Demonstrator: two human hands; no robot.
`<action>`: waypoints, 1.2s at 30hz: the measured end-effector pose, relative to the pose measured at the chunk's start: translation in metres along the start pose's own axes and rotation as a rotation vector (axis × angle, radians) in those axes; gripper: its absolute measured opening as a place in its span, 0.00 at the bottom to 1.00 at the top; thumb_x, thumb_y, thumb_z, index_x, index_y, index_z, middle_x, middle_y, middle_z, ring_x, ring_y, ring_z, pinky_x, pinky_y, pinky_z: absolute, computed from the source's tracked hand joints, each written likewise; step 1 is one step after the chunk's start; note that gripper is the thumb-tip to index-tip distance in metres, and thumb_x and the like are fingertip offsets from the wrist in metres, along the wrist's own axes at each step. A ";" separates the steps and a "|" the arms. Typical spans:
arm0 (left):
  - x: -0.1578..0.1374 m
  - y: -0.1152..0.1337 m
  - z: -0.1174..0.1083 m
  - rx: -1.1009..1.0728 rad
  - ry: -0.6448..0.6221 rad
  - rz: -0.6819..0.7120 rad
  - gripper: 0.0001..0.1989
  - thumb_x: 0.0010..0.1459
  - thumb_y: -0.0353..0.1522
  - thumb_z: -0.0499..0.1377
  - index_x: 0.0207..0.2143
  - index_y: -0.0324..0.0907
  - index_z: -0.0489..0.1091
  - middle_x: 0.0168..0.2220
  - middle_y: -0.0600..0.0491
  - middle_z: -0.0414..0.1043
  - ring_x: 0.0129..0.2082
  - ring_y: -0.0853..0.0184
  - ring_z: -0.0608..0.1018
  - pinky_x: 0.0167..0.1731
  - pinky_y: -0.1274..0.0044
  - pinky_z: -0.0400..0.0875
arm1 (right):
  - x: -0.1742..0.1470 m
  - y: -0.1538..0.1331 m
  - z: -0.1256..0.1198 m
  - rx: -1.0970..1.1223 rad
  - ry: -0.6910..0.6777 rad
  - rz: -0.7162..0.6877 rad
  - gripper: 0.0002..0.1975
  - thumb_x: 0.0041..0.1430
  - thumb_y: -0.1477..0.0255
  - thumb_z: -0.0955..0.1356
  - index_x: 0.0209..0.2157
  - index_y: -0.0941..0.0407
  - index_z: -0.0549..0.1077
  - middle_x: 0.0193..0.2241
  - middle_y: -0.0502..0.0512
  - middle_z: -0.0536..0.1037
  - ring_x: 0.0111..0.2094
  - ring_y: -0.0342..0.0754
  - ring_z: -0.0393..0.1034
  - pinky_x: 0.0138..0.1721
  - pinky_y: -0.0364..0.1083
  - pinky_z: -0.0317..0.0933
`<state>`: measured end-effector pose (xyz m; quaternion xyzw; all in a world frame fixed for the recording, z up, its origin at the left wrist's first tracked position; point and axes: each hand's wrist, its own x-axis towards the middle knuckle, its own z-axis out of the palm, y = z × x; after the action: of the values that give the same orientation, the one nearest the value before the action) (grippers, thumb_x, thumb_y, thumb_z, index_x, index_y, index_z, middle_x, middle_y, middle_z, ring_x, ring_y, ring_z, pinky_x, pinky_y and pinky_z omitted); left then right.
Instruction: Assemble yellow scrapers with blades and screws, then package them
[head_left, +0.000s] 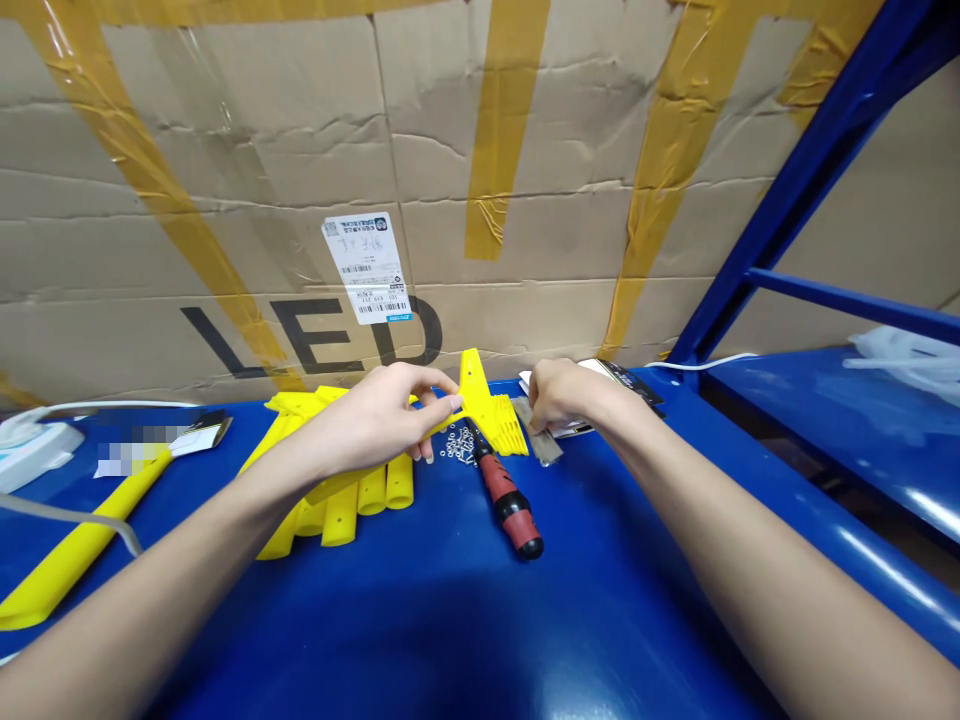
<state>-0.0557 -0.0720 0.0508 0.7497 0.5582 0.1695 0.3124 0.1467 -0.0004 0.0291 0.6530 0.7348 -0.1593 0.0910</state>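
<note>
My left hand [394, 415] pinches a yellow T-shaped plastic piece [474, 395] between thumb and fingertips, holding it up over the blue table. Behind that piece lies a stack of similar yellow parts [511, 428]. Fingers curled downward, my right hand [556, 395] is at some thin grey-brown flat strips [543, 445]; its fingertips are hidden, so what they grip cannot be made out. Small metal nuts and screws [459, 443] lie between the hands. A red and black screwdriver [510, 505] rests just in front of them. Several yellow tubes [341, 515] are piled under my left forearm.
A large cardboard box [450, 120] with yellow tape stands along the back. Printed cards [622, 380] lie behind my right hand. At the left are a long yellow handle [90, 540], a white power strip [37, 448] and a cable. A blue metal frame [780, 200] rises at the right.
</note>
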 end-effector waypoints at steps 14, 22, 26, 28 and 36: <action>-0.003 -0.012 -0.020 -0.027 -0.077 0.040 0.22 0.62 0.47 0.56 0.52 0.43 0.70 0.39 0.52 0.79 0.27 0.65 0.81 0.32 0.74 0.73 | -0.016 0.038 -0.021 0.806 -0.259 -0.440 0.07 0.48 0.68 0.77 0.27 0.55 0.80 0.27 0.56 0.82 0.30 0.46 0.77 0.32 0.43 0.70; -0.004 -0.014 -0.026 -0.006 -0.132 0.104 0.19 0.64 0.45 0.55 0.51 0.45 0.72 0.36 0.53 0.78 0.29 0.65 0.80 0.32 0.76 0.71 | -0.018 0.008 -0.012 0.977 -0.245 -0.448 0.11 0.47 0.68 0.79 0.28 0.57 0.78 0.26 0.55 0.83 0.29 0.43 0.78 0.31 0.39 0.71; -0.004 -0.016 -0.027 0.000 -0.145 0.127 0.19 0.65 0.45 0.54 0.51 0.43 0.71 0.36 0.53 0.77 0.29 0.65 0.80 0.32 0.76 0.72 | -0.017 0.002 -0.006 1.012 -0.223 -0.451 0.17 0.43 0.68 0.81 0.27 0.58 0.73 0.25 0.57 0.83 0.30 0.45 0.79 0.30 0.38 0.72; -0.003 -0.018 -0.027 0.012 -0.146 0.132 0.19 0.65 0.45 0.53 0.50 0.43 0.70 0.37 0.52 0.76 0.28 0.65 0.79 0.32 0.76 0.72 | -0.016 0.000 -0.004 1.015 -0.236 -0.470 0.18 0.45 0.66 0.80 0.27 0.58 0.71 0.26 0.58 0.83 0.29 0.45 0.79 0.31 0.39 0.73; -0.006 -0.020 -0.031 0.061 -0.206 0.129 0.21 0.65 0.47 0.52 0.49 0.43 0.73 0.24 0.54 0.75 0.26 0.65 0.78 0.29 0.77 0.70 | -0.018 -0.009 -0.001 1.018 -0.236 -0.476 0.11 0.50 0.72 0.77 0.34 0.59 0.75 0.24 0.53 0.80 0.24 0.41 0.73 0.27 0.38 0.68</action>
<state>-0.0906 -0.0655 0.0614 0.8066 0.4786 0.0943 0.3337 0.1398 -0.0175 0.0370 0.4087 0.6772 -0.5810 -0.1918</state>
